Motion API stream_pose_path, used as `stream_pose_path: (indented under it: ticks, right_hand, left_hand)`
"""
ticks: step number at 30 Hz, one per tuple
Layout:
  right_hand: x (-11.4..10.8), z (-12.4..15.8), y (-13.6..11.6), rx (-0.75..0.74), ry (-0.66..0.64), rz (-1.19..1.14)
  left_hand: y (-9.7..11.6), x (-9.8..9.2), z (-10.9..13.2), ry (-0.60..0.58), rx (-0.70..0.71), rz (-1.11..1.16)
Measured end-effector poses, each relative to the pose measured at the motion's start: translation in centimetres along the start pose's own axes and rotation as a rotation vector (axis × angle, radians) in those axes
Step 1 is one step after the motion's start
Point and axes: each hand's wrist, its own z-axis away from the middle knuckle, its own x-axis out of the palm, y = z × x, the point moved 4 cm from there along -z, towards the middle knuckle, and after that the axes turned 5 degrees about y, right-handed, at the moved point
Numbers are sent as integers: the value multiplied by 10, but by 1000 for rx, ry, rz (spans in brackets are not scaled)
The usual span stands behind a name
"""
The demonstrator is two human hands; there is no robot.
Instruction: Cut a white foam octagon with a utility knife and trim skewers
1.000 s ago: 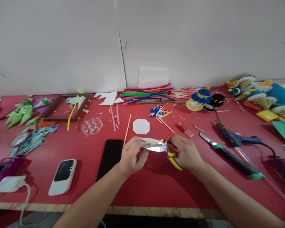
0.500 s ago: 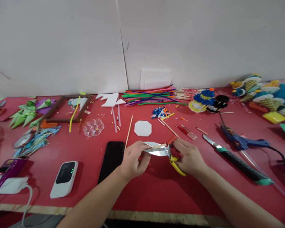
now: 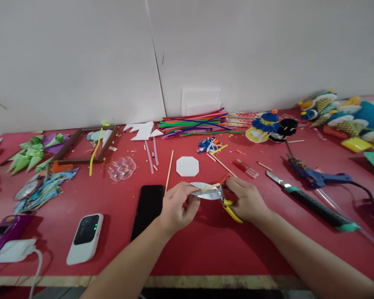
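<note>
My right hand [image 3: 247,201] is closed round the red and yellow handles of a pair of scissors [image 3: 218,194], whose blades point left. A short, pale wooden stick [image 3: 211,188] lies across the blades. Its left end runs to the pinched fingers of my left hand [image 3: 178,207], which also sit at the blade tips. Whether the blades grip the stick I cannot tell. Just beyond both hands a white octagonal piece [image 3: 187,166] lies flat on the red table.
A black phone [image 3: 147,209] lies beside my left hand, with a longer stick [image 3: 169,170] beyond it. Rightward are a utility knife [image 3: 311,203] and a blue glue gun [image 3: 318,174]. Colourful pipe cleaners [image 3: 195,123] lie along the wall. A white device [image 3: 85,238] is at left.
The view has shifted a little. The scissors have turned slightly in my right hand, and both hands keep nearly the same place and hold.
</note>
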Motion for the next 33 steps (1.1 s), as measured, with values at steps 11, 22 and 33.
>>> stream_pose_path:
  ticks: [11, 22, 33]
  right_hand:
    - [2, 2, 1, 34, -23, 22]
    - [-7, 1, -2, 54, 0, 54]
    - [-3, 1, -3, 130, -49, 45]
  left_hand:
    - [1, -1, -2, 8, 14, -52]
    - [2, -4, -2, -31, -15, -109]
    - [2, -6, -7, 60, 8, -122]
